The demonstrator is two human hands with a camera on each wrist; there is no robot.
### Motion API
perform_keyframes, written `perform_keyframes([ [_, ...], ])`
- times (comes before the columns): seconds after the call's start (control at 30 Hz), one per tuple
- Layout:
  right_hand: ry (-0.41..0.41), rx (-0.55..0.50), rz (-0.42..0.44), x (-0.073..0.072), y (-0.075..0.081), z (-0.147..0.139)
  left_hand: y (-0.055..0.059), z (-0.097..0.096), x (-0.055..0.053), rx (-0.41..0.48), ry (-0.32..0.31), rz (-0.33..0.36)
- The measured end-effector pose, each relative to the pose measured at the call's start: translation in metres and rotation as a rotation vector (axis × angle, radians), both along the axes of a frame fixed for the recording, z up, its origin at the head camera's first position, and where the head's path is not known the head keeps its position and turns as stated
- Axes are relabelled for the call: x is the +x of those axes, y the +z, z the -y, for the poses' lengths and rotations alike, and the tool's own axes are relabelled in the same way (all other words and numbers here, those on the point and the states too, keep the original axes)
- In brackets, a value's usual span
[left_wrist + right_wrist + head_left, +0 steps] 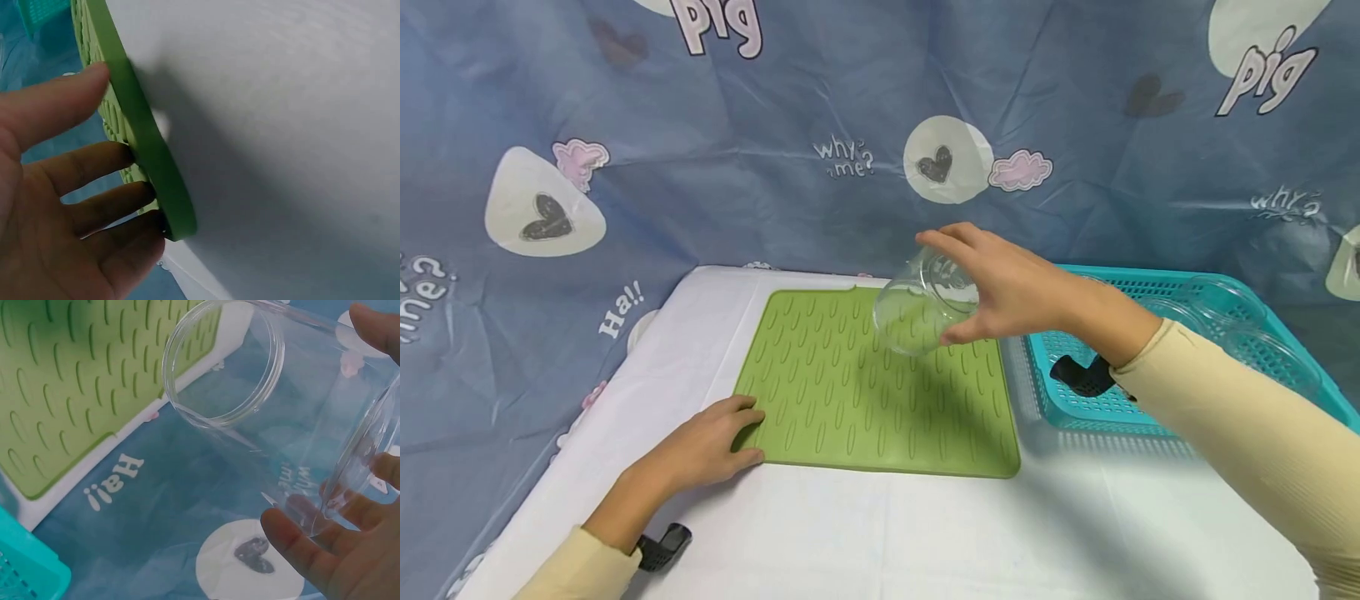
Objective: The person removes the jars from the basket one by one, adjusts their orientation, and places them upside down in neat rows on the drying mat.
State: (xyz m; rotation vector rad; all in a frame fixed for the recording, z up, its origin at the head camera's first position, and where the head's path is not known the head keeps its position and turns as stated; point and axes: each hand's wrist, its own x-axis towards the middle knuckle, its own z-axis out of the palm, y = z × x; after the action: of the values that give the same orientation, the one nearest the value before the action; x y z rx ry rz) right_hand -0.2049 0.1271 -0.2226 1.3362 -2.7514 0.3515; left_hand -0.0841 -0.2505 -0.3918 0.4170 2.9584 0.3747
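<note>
In the head view my right hand (1000, 279) grips a clear jar (906, 312) by its base end, above the green ribbed mat (827, 375). The jar is tilted, with its mouth pointing down and to the left. Up close in the right wrist view, fingers and thumb span the base of the jar (306, 419), and nothing shows inside it. My left hand (711, 442) rests at the near left corner of the mat. From the left wrist view, its fingertips touch the edge of the mat (150, 144), with the fingers loosely bent.
A turquoise basket (1075, 408) stands right of the mat and holds several clear round vessels (1270, 354); my right forearm partly covers it. White cloth (850, 533) covers the table. Behind the table hangs a blue printed sheet (760, 192).
</note>
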Motion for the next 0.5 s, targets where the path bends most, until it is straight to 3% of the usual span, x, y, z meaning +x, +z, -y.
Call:
perform_keyframes([
  [0.5, -0.083, 0.061, 0.081, -0.0100, 0.0012, 0.0029, 0.0013, -0.0038, -0.0030, 0.011, 0.054, 0.013],
])
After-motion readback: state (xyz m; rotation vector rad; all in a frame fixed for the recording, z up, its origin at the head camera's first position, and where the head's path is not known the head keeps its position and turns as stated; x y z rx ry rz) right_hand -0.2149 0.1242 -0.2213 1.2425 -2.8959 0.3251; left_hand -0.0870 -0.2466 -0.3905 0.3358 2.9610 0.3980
